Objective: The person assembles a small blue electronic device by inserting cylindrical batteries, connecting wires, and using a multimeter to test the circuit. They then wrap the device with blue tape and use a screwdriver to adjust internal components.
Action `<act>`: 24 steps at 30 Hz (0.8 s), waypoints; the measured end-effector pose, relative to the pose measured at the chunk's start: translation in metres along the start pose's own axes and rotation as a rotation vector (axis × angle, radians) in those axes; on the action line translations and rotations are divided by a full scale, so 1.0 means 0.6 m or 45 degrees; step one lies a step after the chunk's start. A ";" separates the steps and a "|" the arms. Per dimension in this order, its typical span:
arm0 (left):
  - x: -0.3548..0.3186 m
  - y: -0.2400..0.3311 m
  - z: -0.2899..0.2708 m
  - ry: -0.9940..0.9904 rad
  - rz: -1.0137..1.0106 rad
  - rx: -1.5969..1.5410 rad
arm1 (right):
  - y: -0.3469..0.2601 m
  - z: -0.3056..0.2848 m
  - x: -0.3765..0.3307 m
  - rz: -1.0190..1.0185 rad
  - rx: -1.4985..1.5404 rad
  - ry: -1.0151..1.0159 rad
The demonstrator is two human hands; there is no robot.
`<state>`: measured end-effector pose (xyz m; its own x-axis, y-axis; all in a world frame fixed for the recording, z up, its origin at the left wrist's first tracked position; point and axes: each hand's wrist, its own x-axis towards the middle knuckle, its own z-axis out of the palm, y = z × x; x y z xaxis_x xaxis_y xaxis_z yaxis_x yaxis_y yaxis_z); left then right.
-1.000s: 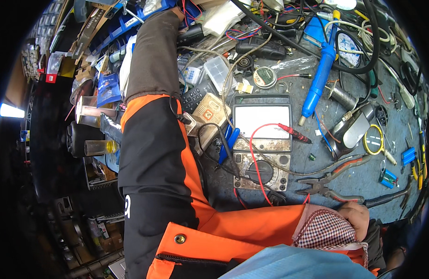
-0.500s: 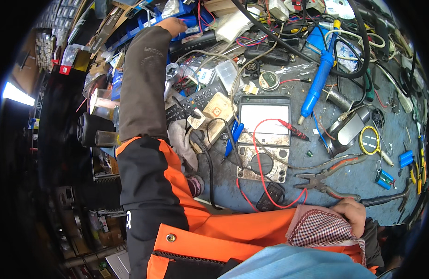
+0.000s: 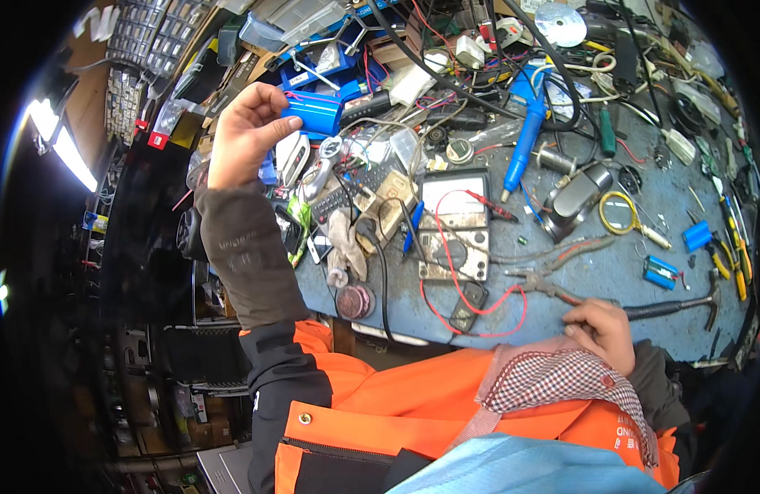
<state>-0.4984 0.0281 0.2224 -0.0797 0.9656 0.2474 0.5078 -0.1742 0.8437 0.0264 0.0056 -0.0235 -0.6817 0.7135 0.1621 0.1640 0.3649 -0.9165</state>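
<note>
Above the cluttered tabletop (image 3: 676, 337), far left, the left hand (image 3: 250, 130) has its grip pinching a raised blue block (image 3: 315, 113), seemingly a holding-up step needing steady fingers next; whether the curled right hand (image 3: 604, 331), near right, grasps anything, I cannot tell.

The glossy blue pack (image 3: 316, 114), rounded along its length, is raised above the surface (image 3: 594, 276) at eleven o'clock. It sits nearly level, its nine-o'clock end pinched between the left hand's (image 3: 244, 136) thumb and fingers; a thin pinkish wire shows along its top.
</note>
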 end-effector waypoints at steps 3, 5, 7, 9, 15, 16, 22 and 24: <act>-0.078 0.039 0.083 0.168 0.149 -0.207 | -0.012 0.000 0.001 -0.010 0.012 -0.034; -0.112 0.040 0.161 0.093 0.081 -0.383 | -0.015 -0.002 -0.003 -0.036 0.010 -0.061; -0.148 0.035 0.262 0.009 -0.058 -0.574 | -0.002 0.005 -0.005 -0.150 0.003 -0.047; -0.172 0.032 0.371 -0.077 -0.173 -0.788 | -0.005 0.010 -0.015 -0.154 0.044 0.027; -0.233 0.046 0.570 -0.110 -0.290 -1.226 | -0.015 0.031 -0.024 -0.226 0.689 0.339; -0.240 0.052 0.580 -0.109 -0.326 -1.237 | -0.027 0.028 -0.023 -0.215 0.756 0.350; -0.258 0.057 0.598 -0.060 -0.348 -1.118 | -0.046 0.005 -0.019 -0.109 0.787 0.395; -0.258 0.042 0.594 -0.059 -0.367 -1.074 | -0.048 0.001 -0.012 -0.064 0.763 0.375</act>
<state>-0.1673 -0.0568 0.0357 -0.0628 0.9975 -0.0328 -0.3286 0.0104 0.9444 0.0264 -0.0103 0.0013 -0.4409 0.8688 0.2253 -0.3456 0.0673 -0.9360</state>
